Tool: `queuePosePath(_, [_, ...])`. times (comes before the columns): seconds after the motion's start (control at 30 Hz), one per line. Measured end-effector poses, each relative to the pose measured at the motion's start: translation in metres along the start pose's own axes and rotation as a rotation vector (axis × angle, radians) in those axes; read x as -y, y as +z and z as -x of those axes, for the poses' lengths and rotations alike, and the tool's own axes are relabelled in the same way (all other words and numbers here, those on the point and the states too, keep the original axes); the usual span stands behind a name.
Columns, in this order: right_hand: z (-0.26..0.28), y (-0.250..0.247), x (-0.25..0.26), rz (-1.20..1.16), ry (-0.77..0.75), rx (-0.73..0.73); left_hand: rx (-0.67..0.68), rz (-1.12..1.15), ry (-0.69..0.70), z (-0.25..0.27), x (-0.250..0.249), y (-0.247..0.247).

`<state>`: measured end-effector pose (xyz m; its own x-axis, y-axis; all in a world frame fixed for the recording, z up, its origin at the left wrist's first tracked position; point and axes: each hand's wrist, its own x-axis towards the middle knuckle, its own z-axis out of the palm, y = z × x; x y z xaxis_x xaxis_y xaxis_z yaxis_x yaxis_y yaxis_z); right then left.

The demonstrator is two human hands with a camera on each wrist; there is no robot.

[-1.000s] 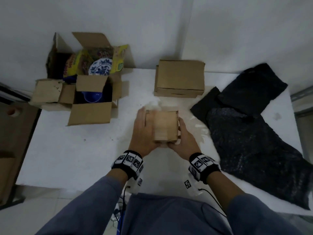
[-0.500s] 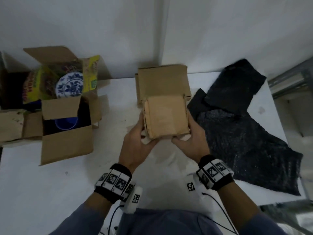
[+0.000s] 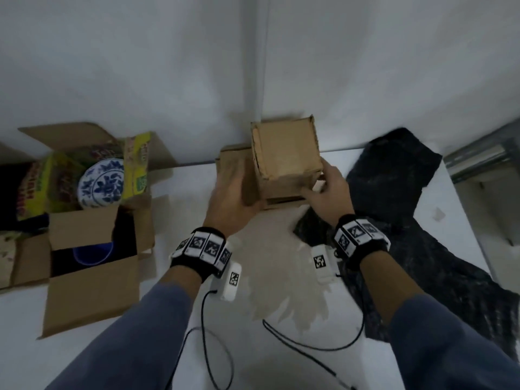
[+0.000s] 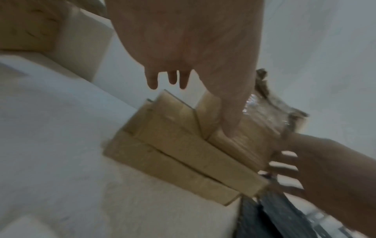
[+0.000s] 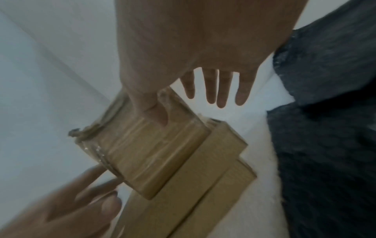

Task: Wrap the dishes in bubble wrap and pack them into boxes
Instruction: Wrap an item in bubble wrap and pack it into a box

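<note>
The small taped box [image 3: 287, 159] was held above the flat closed box [image 3: 233, 170] at the far edge of the tabletop [image 3: 84, 361], close to the wall. The right hand [image 3: 326, 195] gripped its near right corner, thumb pressed on the taped face and the other fingers spread beyond its edge in the right wrist view. The left hand [image 3: 230, 201] was just beside its left side, fingers straight and relaxed, not clearly closed round anything; only its thumb [image 4: 231, 122] appeared to touch the cardboard.

The judged risk lay in that one-sided hold. Shiny tape covers the face (a slippery surface), so the box might twist or slide out of the thumb's pinch and drop onto the flat box, jarring whatever dish is inside. Set down off-centre, it could tip toward the black bubble wrap [image 3: 422, 249] lying along the right edge.

At the left edge stood an open carton [image 3: 92, 302] with a blue bowl [image 3: 92, 251] inside, and behind it another open carton [image 3: 157, 150] with a blue-and-white plate [image 3: 101, 184] among yellow packets [image 3: 138, 167], apparently unwrapped.
</note>
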<state>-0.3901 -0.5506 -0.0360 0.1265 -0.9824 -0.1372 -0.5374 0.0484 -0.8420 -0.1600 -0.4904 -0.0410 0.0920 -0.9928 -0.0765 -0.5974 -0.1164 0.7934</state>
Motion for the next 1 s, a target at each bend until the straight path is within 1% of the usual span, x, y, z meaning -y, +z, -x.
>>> queuePosePath(0.03, [0.001,0.003,-0.013,-0.01,0.044,0.028,-0.047,-0.034,-0.058,0.004,0.01,-0.002])
queuePosePath(0.07, [0.001,0.005,-0.021,-0.069,0.101,0.065,-0.054,0.018,-0.163,0.008,0.02,-0.003])
queuePosePath(0.13, [-0.003,0.012,-0.028,-0.277,0.185,0.121,0.022,0.271,-0.39,0.012,0.033,-0.006])
queuePosePath(0.17, [-0.005,0.016,-0.027,-0.351,0.193,0.138,0.067,0.384,-0.455,0.012,0.039,-0.005])
queuePosePath(0.2, [-0.008,0.02,-0.025,-0.384,0.197,0.15,0.09,0.431,-0.474,0.01,0.045,-0.003])
queuePosePath(0.27, [-0.012,0.026,-0.023,-0.429,0.239,0.174,0.066,0.425,-0.478,0.008,0.051,0.001])
queuePosePath(0.33, [-0.014,0.031,-0.026,-0.462,0.275,0.184,0.034,0.431,-0.531,0.006,0.057,0.007])
queuePosePath(0.4, [-0.014,0.036,-0.028,-0.477,0.286,0.196,0.016,0.426,-0.514,0.007,0.057,0.011])
queuePosePath(0.53, [-0.009,0.05,-0.025,-0.461,0.24,0.186,-0.026,0.467,-0.459,0.011,0.054,0.011])
queuePosePath(0.67, [-0.009,0.055,-0.024,-0.422,0.22,0.173,-0.056,0.507,-0.446,0.01,0.053,0.009])
queuePosePath(0.77, [-0.007,0.053,-0.026,-0.408,0.226,0.192,-0.061,0.51,-0.455,0.013,0.049,0.009])
queuePosePath(0.9, [-0.007,0.055,-0.025,-0.403,0.215,0.182,-0.03,0.503,-0.448,0.018,0.054,0.011])
queuePosePath(1.0, [-0.006,0.061,-0.025,-0.392,0.208,0.181,-0.054,0.524,-0.487,0.024,0.056,0.012])
